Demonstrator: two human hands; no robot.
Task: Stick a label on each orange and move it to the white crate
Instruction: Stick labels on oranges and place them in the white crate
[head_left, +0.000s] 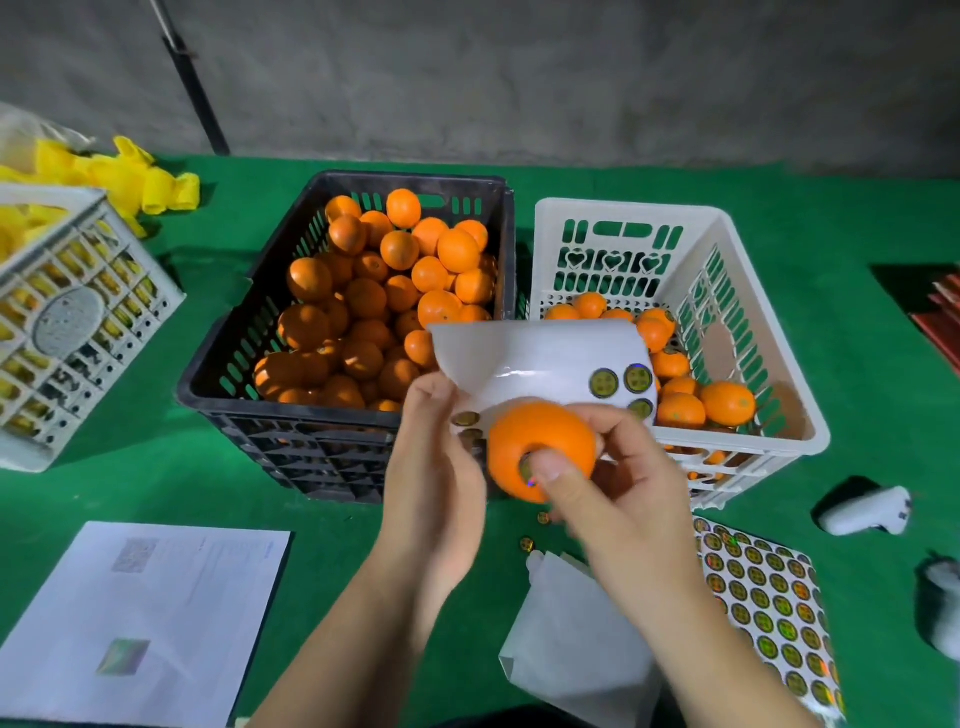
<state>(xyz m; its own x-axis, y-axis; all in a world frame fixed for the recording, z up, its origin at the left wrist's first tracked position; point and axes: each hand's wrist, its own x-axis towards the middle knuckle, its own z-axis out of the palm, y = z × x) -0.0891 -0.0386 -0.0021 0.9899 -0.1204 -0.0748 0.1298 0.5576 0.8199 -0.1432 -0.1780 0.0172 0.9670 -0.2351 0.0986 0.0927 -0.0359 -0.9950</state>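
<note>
1. Head view, one moment: a person works over a green felt-covered table (623, 218), both bare hands raised in front of two crates.
2. Right hand (618, 499): fingers curled round a round orange fruit (540, 441) held above the table's near edge, just in front of the gap between the crates. Thumb presses a small round shiny label (527, 470) onto the fruit's skin.
3. Left hand (436, 467): fingers and thumb pinch a curled white label backing sheet (530, 358), nearly stripped; only a few labels show on it.
4. Black slatted plastic crate (249, 322), on the left: heaped with oranges; no labels made out on them. Judged as the unlabelled stock, by far the larger pile.
5. White slatted plastic crate (779, 332), on the right: roughly a single layer of oranges, some showing a dark sticker spot. Much room left.
6. Full sheet of round holographic labels (769, 597) lies on the table at lower right; two loose labels lie near it, under the hands.
7. Judgement: early in the job. The fruit in hand is at the sticking step; its move to the white crate is not yet done, and most of the stock remains.
</note>
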